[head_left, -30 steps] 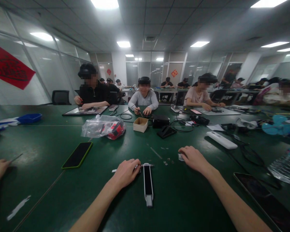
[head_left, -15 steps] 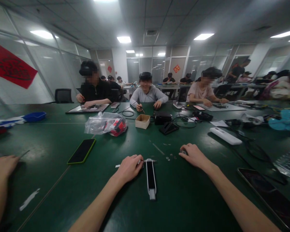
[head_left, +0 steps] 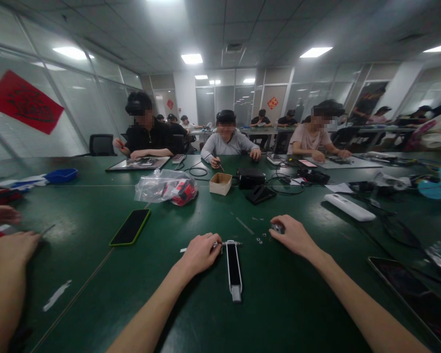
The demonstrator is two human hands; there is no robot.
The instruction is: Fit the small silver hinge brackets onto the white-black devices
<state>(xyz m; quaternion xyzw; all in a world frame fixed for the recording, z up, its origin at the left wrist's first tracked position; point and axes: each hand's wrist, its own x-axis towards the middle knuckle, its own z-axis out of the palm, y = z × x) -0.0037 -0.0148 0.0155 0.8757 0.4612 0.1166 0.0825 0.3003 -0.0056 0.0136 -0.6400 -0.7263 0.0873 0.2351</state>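
My left hand rests on the table with its fingers curled together. What it grips is mostly hidden. A white tip shows behind the hand, and a thin metal rod shows past the fingertips. Right beside these fingertips lies a narrow white-framed device with a black face and a pale tab at its near end. My right hand is closed, pinching a small grey metal part between thumb and fingers. Several tiny ring-like pieces lie on the table between my hands.
A green-edged phone lies left, a dark phone right. Farther off are a plastic bag with red parts, a small open box, a black box and a white power bank. A co-worker's hands are at far left.
The whole view has shifted slightly, so things sit a little farther right. My right hand has moved slightly left relative to the table, and more of the grey metal part shows. A second co-worker's hand appears at left.
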